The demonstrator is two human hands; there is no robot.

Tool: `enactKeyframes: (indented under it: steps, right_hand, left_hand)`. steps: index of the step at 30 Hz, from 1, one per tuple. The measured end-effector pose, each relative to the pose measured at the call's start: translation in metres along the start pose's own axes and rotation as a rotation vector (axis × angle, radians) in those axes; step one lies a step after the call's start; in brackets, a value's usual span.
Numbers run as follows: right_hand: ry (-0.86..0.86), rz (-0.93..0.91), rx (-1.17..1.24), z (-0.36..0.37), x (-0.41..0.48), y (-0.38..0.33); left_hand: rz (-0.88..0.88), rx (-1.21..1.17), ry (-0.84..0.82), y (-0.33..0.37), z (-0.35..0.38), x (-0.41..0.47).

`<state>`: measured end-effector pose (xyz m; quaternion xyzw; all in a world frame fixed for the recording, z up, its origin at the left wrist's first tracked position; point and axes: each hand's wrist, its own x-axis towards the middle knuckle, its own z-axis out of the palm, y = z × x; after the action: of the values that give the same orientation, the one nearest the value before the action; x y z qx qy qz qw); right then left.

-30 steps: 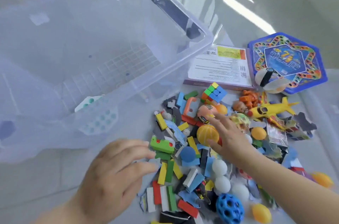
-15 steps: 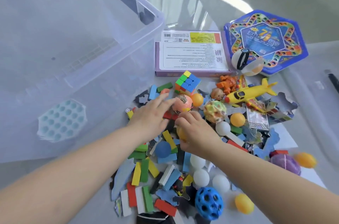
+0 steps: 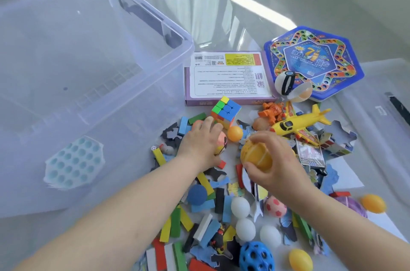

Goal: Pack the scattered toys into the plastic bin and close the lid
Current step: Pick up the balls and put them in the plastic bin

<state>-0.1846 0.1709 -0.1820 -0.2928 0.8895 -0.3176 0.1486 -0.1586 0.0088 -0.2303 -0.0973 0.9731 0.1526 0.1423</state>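
Big clear plastic bin (image 3: 93, 84) at the far left of the toy pile (image 3: 244, 182), standing open on the pale surface (image 3: 221, 26), with a light blue bubble toy (image 3: 74, 163) seen through its near wall. Right hand (image 3: 279, 164) over the middle of the toy pile, grip wrapped tight around a yellow-orange ball (image 3: 255, 155) and held a little above the other toys. Left hand (image 3: 199, 146) just left of that ball, palm down, grip curled over a peach-coloured round toy (image 3: 221, 140); hard to tell whether squeezed shut or only resting. Colour cube (image 3: 225, 110) just behind the left hand, with a small orange ball (image 3: 235, 133) beside it. Purple flat box (image 3: 228, 79) at the back of the toy pile, and a blue six-sided game board (image 3: 315, 62) to its right, with a black and white ball (image 3: 285, 83) sitting on the board's near edge. Yellow toy plane (image 3: 297, 124) at the right back of the toy pile, next to an orange figure (image 3: 273, 110). White balls (image 3: 245, 228), a blue ball with holes (image 3: 256, 256), coloured blocks (image 3: 175, 222) and puzzle bits (image 3: 337, 142) all spread out at the near side of the toy pile. No lid spotted for sure.
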Motion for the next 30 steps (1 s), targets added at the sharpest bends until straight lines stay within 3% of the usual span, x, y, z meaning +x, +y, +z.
enactKeyframes:
  steps: [3,6,9,12,15,18,21,27,30]
  right_hand:
    - [0.213,-0.010,0.174,-0.011,0.013,-0.029]
    - [0.323,-0.078,0.349,-0.013,0.032,-0.076]
    - [0.378,-0.261,0.413,-0.005,0.057,-0.131]
    - [0.385,-0.483,0.353,0.009,0.087,-0.184]
    - [0.075,-0.443,0.167,0.030,0.114,-0.219]
    - [-0.293,-0.268,-0.176,0.054,0.129,-0.224]
    - [-0.439,-0.233,-0.415,0.060,0.130,-0.229]
    - [-0.726,-0.196,-0.802,0.058,0.131,-0.242]
    - [-0.773,-0.180,-0.815,0.066,0.136,-0.242]
  left_hand:
    - [0.166,-0.316,0.223,-0.013,-0.029,-0.046]
    - [0.300,-0.376,0.478,-0.035,-0.068,-0.107]
    - [0.230,-0.410,0.799,-0.065,-0.115,-0.158]
    - [-0.093,-0.267,0.973,-0.106,-0.153,-0.183]
    - [-0.474,-0.341,0.812,-0.148,-0.162,-0.182]
    - [-0.609,-0.388,0.480,-0.174,-0.145,-0.182]
    - [-0.612,-0.417,0.135,-0.185,-0.124,-0.183]
    - [-0.487,-0.335,-0.238,-0.203,-0.120,-0.150]
    - [-0.431,-0.213,-0.404,-0.205,-0.106,-0.126]
